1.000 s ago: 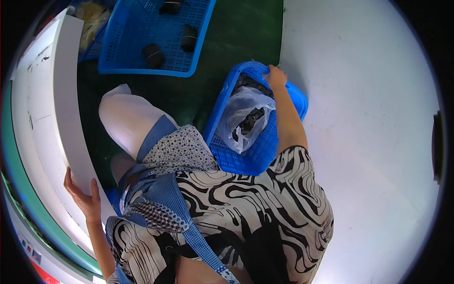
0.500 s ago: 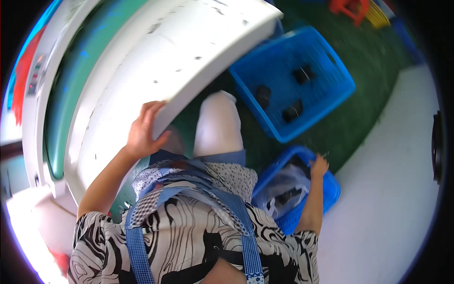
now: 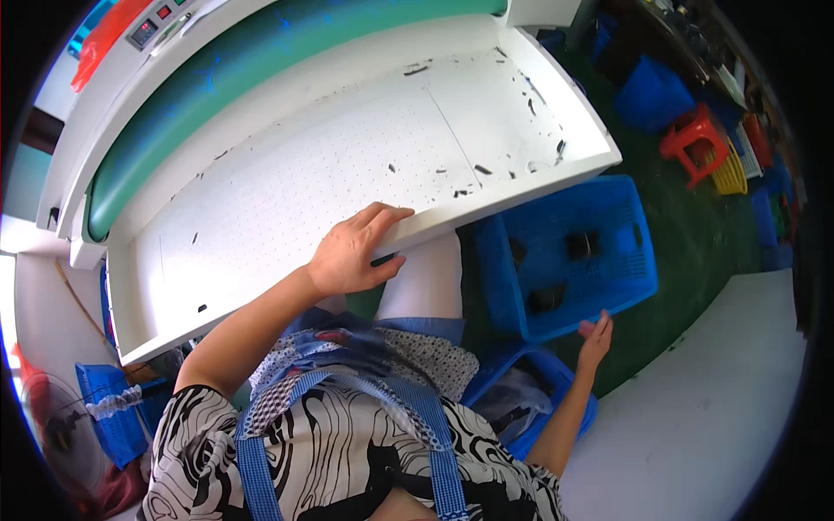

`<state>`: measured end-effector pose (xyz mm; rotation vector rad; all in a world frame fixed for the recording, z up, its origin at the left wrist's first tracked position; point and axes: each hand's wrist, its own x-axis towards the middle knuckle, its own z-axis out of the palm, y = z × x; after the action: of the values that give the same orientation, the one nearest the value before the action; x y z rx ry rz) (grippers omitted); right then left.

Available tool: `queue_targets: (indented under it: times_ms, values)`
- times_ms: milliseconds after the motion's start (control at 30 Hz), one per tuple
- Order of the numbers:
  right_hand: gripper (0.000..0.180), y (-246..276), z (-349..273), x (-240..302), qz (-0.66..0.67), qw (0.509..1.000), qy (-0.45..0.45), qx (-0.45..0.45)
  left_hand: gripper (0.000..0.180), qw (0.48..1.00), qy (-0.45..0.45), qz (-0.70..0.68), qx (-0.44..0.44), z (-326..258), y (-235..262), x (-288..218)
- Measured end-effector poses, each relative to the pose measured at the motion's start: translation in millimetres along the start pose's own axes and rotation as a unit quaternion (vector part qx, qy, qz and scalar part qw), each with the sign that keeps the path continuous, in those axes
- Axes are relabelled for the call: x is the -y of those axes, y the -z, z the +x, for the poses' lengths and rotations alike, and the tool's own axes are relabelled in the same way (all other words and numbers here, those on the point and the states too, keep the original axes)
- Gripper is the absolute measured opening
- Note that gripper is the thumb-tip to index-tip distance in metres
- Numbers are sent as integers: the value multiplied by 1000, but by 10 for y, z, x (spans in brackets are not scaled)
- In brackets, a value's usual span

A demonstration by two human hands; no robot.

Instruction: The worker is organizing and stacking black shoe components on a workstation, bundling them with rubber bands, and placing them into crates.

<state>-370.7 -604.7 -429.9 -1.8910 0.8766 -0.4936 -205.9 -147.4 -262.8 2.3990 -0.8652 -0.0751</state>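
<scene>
My left hand (image 3: 349, 253) rests on the front rim of a white tray (image 3: 347, 187), its fingers stretched over the edge and the thumb apart; it holds nothing. My right hand (image 3: 596, 339) is raised at the near rim of a large blue crate (image 3: 599, 195), above a smaller blue basket (image 3: 569, 382). Its fingers are small in view but look extended, with nothing seen in them. Inside the crate lie several dark bundles (image 3: 582, 245). The basket, beside my right thigh, holds a clear plastic bag (image 3: 512, 401), partly hidden by my forearm.
Dark scraps (image 3: 482, 169) are scattered in the tray, and a green roller (image 3: 261, 74) runs behind it. A red stool (image 3: 697, 143) and a yellow basket (image 3: 731, 174) stand at the far right. A white panel (image 3: 686, 417) borders the right side.
The view has swung, showing more of the tray. My right hand has come off the small basket's rim and moved forward to the crate. My left hand remains on the tray's edge.
</scene>
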Motion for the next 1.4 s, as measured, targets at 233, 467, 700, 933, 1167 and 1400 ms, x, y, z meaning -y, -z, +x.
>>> queue_targets:
  times_ms: [233, 467, 700, 933, 1167, 1400]
  values:
    - [34, -1037, -469, 1124, 63, 988, 103, 94, 45, 997, 11, -66, -41, 5, 54, 16]
    - [13, -1483, -976, 2048, 145, 937, 312, 54, 39, 984, -93, -100, -116, -285, 80, 0]
    - [17, -1982, -789, 2753, 169, 917, 327, 156, 27, 980, -41, -191, -46, -973, 560, 156]
    - [25, -2338, -588, 2920, 3, 913, 369, 174, 26, 959, 37, -270, -75, -1387, 825, 694]
    - [20, -2326, -574, 2831, -265, 844, 434, 171, 20, 945, 145, -270, -112, -1419, 1079, 1003]
    - [18, -2355, -551, 2847, -283, 831, 445, 176, 18, 954, 165, -211, -135, -1223, 1192, 1376]
